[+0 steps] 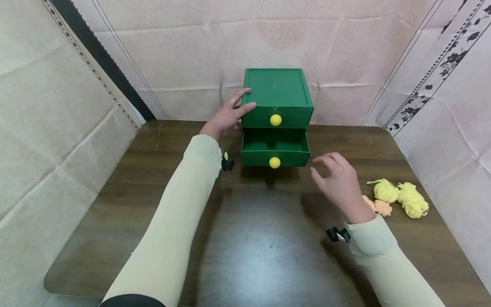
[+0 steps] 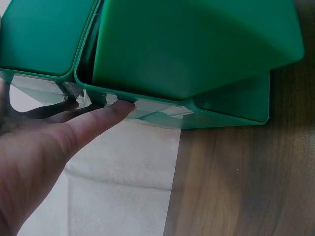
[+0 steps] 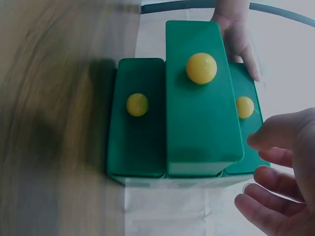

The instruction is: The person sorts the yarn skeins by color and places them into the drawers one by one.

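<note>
From where I stand, the small green drawer cabinet (image 1: 276, 87) sits at the upper middle of the head view, at the back of the brown wooden table (image 1: 249, 247) and near the pale patterned cloth (image 1: 215, 51) behind. Its middle drawer (image 1: 291, 158) juts out, and the part of its inside that shows holds nothing; the lower yellow knob (image 1: 274, 162) is on that drawer's front, with the upper yellow knob (image 1: 275, 120) above on the top drawer. The right wrist view adds a third yellow knob (image 3: 137, 104), left of centre, on the flush bottom drawer. The person's left hand (image 1: 229, 113) rests against the cabinet's left side with fingers spread wide, some reaching over the top edge. The right hand (image 1: 337, 183), right of centre, hangs just beside the drawer's front right corner, fingers softly bent, a modest gap between thumb and forefinger and nothing held. Pale green sleeves (image 1: 168, 204) cover both arms, and a small black device (image 1: 338, 234) sits at the right wrist. Past that wrist, toward the right edge, two yellow yarn bundles (image 1: 413, 200) lie by some peach yarn (image 1: 382, 208).
</note>
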Action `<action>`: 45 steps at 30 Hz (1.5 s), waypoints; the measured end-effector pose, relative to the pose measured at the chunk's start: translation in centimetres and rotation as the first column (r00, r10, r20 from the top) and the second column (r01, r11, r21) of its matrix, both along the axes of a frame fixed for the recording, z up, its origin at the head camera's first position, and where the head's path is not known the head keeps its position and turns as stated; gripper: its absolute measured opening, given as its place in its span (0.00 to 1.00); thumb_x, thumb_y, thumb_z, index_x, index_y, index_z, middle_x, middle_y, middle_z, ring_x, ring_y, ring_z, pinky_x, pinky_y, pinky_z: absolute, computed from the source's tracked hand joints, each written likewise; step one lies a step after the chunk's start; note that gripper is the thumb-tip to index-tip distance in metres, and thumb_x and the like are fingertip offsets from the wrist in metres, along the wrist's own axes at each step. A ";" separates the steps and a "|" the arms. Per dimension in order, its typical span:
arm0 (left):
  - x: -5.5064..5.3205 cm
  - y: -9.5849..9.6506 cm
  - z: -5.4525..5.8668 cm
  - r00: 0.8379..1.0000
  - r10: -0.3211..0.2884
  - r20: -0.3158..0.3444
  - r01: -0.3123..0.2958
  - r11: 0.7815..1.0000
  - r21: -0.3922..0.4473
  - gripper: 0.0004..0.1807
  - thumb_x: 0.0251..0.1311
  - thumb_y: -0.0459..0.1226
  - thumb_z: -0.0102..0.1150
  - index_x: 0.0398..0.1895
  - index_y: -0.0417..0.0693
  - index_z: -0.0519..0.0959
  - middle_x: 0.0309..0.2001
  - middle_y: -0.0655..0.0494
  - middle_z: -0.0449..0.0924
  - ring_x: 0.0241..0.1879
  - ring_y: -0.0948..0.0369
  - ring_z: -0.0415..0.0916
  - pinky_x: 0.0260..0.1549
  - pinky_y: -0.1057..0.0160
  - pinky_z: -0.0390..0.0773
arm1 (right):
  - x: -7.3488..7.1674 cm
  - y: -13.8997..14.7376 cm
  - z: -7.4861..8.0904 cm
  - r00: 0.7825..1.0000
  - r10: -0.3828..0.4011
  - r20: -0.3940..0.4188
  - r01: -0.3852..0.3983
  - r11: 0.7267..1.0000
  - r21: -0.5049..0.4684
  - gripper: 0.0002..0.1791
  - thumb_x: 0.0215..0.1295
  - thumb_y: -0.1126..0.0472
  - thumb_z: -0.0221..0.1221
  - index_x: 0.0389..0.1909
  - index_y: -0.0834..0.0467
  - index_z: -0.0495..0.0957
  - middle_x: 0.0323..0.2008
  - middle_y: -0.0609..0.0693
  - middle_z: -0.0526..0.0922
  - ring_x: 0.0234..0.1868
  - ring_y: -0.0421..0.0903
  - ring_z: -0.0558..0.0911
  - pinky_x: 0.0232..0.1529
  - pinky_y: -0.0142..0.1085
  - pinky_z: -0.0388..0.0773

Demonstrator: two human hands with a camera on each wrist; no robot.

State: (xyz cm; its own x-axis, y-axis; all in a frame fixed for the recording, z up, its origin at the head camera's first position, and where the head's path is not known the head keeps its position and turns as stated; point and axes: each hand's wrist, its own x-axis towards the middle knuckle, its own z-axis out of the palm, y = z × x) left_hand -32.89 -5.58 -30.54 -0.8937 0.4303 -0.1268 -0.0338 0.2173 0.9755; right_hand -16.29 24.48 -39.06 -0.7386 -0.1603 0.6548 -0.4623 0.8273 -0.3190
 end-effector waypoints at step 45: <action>-0.2 0.2 -0.2 1.000 0.018 0.012 -0.018 0.999 0.048 0.36 0.63 0.53 0.58 0.71 0.83 0.53 0.74 0.52 0.54 0.63 0.44 0.68 0.59 0.38 0.69 | 1.2 9.4 -0.8 0.766 -0.215 0.606 0.017 0.949 0.315 0.23 0.60 0.56 0.62 0.51 0.67 0.78 0.46 0.70 0.82 0.47 0.68 0.80 0.45 0.58 0.74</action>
State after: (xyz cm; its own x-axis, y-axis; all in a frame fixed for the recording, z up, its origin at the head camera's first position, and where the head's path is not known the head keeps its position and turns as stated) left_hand -33.10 -5.35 -30.78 -0.8998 0.4201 -0.1173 -0.0491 0.1698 0.9843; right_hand -15.13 33.86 -39.82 -0.9893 -0.1448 -0.0193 -0.1354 0.9581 -0.2525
